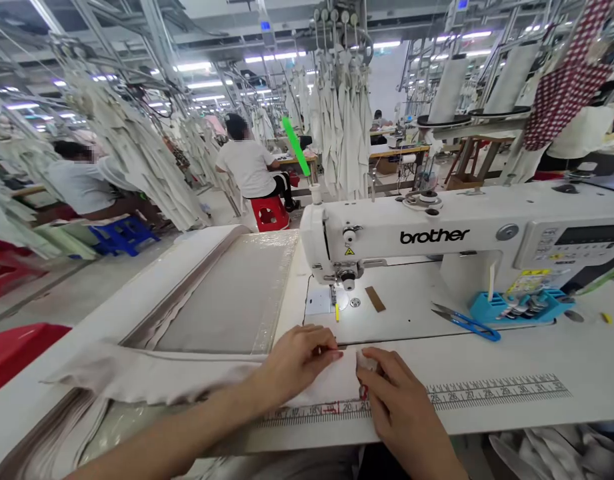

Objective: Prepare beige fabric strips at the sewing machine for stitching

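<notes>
The sewing machine (437,247) sits far right on the table (537,360), needle well apart from the hands. The cloth strip (151,373) trails left off the near edge, so its weight could drag it crooked against the printed ruler (487,393). Left hand (297,360) pinches the strip's end shut, right hand (397,400) curls onto that same end. Scissors (467,321) lie close, easy to bump.

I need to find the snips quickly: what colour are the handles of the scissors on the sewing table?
Blue; the scissors lie right of the needle, in the head view.
</notes>
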### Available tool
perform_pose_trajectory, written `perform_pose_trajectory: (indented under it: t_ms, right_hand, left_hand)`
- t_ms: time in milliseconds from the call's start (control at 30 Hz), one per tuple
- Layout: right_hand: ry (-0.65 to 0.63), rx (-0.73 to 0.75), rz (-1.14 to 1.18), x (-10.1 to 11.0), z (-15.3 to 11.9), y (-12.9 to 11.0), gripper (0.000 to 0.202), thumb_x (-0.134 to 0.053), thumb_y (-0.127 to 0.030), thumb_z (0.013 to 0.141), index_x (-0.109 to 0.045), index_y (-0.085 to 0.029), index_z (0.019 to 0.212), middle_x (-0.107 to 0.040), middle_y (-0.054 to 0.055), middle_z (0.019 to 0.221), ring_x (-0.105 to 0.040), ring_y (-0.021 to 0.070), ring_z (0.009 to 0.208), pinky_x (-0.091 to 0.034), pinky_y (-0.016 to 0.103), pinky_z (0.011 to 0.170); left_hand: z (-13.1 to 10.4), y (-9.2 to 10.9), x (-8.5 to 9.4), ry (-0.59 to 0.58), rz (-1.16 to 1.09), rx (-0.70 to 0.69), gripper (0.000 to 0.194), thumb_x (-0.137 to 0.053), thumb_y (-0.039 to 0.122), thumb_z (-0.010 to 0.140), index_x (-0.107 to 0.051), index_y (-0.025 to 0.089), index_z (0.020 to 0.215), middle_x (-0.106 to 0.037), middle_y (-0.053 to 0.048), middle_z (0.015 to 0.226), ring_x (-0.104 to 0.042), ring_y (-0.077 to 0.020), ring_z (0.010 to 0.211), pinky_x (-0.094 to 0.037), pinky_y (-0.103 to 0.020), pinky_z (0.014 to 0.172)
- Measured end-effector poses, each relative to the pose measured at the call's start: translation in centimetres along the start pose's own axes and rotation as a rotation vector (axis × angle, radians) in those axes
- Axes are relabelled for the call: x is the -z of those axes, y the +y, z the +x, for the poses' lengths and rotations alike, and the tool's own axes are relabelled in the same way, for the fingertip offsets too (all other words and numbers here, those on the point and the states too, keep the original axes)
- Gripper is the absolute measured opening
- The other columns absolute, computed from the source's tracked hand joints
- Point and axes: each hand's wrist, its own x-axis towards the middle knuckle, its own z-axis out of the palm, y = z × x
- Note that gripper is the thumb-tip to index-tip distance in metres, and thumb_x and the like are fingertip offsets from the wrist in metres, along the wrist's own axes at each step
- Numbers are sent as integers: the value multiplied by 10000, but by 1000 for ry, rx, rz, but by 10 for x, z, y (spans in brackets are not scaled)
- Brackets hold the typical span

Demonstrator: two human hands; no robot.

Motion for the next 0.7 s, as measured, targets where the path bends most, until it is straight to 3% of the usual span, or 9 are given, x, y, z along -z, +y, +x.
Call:
perform_pose_trajectory:
  t_ms: [133,267,367,433,533,700]
  right_hand:
    - [13,-5,18,-1,-1,-1,348,-380,17,831,-666,-158,925,-655,146,1089,-651,259,963,-621,417,748]
    - [111,-61,137,-1,-3,3,339,-422,-21,875,-660,-200,1036,-661,94,1094,-653,195,980,-584,317,812]
    - [191,-208,302,-2,-5,8,234,-504,-102,914,-656,-231,1037,-664,34,983,-647,123,801,-543,210,697]
    - [174,-294,404,-3,-5,10,153,-550,-160,920,-668,-238,978,-648,10,904,-613,108,703,-509,203,630]
    - [143,-317,478,-1,-4,6,126,-578,-190,909,-692,-241,912,-638,8,852,-623,133,754,-499,231,678]
    - [84,-279,464,5,0,-7,145,-587,-159,892,-708,-239,883,-649,6,813,-624,147,792,-501,244,703]
  left_hand:
    - [6,-6,-7,61,44,11,77,-659,215,857,-650,200,782,-631,4,807,-591,-173,810,-434,-262,693]
    - [6,-9,-9,88,62,6,66,-705,235,829,-652,202,846,-640,1,825,-582,-183,810,-443,-294,725]
    - [3,-9,-10,84,44,-61,106,-696,193,841,-628,193,761,-632,16,752,-565,-174,772,-421,-297,724]
    - [-3,-8,-9,126,5,-160,133,-675,168,864,-610,190,750,-637,17,769,-557,-169,784,-411,-296,743]
    - [-15,-8,-8,192,-24,-291,137,-638,187,912,-603,197,780,-635,20,779,-534,-163,773,-391,-292,740]
    - [-27,-8,-5,241,-27,-354,151,-600,257,953,-612,208,810,-633,15,770,-519,-168,769,-378,-300,731]
